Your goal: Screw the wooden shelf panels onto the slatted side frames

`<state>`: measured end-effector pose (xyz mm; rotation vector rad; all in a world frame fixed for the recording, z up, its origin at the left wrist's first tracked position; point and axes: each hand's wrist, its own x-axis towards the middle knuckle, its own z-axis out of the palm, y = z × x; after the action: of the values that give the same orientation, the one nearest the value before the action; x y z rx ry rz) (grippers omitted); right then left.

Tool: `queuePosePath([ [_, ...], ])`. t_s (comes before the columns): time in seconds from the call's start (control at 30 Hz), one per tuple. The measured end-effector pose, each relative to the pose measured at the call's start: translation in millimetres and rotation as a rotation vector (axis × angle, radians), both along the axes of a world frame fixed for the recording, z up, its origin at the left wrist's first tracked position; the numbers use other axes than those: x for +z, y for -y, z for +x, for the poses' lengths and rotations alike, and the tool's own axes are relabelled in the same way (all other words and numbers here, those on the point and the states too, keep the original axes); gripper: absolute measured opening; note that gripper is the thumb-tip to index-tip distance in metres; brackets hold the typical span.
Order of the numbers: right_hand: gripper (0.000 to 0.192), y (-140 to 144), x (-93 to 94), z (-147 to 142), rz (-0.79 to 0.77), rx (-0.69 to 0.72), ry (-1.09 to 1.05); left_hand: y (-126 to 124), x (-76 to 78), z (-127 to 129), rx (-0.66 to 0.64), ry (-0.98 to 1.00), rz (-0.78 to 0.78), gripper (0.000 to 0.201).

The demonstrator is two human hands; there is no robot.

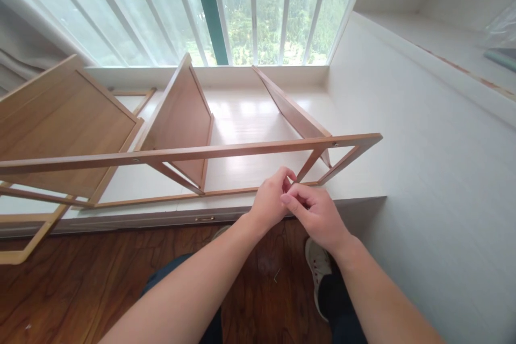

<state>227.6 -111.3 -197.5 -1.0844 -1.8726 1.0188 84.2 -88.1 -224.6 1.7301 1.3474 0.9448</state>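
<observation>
My left hand (pixel 271 196) and my right hand (pixel 318 217) meet in front of the right end of a wooden shelf frame (pixel 226 148), close to its lower rail. The fingers of both are curled and pinched together; whatever is between them is too small or hidden. Just behind the fingertips, a slanted wooden bar (pixel 311 164) runs down from the upper rail. A tilted wooden panel (pixel 296 110) joins the frame on the right, and a second panel (pixel 181 118) stands tilted near the middle. Screw heads show in the upper rail.
The frame lies on a white window ledge (pixel 242 118) below a barred window. At left is a larger wooden board (pixel 68 123) with lighter frame pieces (pixel 40 234). A white wall panel (pixel 435 172) bounds the right. A thin bent piece (pixel 276 275) lies on the wooden floor.
</observation>
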Motion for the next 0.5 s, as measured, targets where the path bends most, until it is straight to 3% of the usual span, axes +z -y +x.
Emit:
queuePosePath([
  [0.13,0.044,1.4,-7.9,12.1,-0.215,0.263,0.117,8.5,9.0,-10.7,-0.088,-0.262,-0.05,0.014],
  [0.23,0.049,-1.3,-28.7,13.0,-0.421,0.364,0.074,14.7,10.9,-19.0,-0.252,-0.481,-0.097,0.017],
  [0.37,0.052,2.6,-88.7,-2.3,-0.86,0.425,0.102,24.5,11.7,-29.2,-0.514,-0.741,-0.13,0.006],
  [0.5,0.038,35.1,-156.0,-19.8,-1.065,0.419,0.231,36.4,19.9,-31.7,-0.547,-0.76,-0.217,0.016],
])
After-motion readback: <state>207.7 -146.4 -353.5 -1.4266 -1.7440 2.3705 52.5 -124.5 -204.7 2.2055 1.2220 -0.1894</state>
